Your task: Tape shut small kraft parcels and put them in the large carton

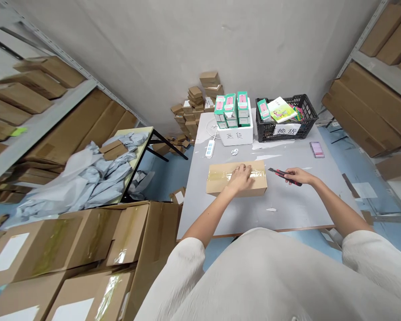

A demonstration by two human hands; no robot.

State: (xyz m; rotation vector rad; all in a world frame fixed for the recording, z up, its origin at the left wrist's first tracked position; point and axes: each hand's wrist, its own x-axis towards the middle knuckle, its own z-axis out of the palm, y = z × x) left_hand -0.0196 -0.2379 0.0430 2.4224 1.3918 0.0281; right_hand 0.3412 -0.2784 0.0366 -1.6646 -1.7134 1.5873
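A brown cardboard box [217, 178] lies on the grey table [200, 218] in front of me, with clear tape running along its top. Resting on that top, slightly right of its middle, is my left hand [241, 177], fingers spread and nothing in its grasp. My right hand [297, 175] is closed around a red and black box cutter [280, 173]. The cutter points left toward the box's right end, a small gap apart from it. Part of the tape is hidden under my left hand.
Behind the box stand a white bin [235, 136] of green-and-pink cartons and a black crate [265, 131] holding a book. A power strip [210, 148] lies at left, a blurred pink object [317, 150] at right. Large taped boxes [96, 236] stand at lower left.
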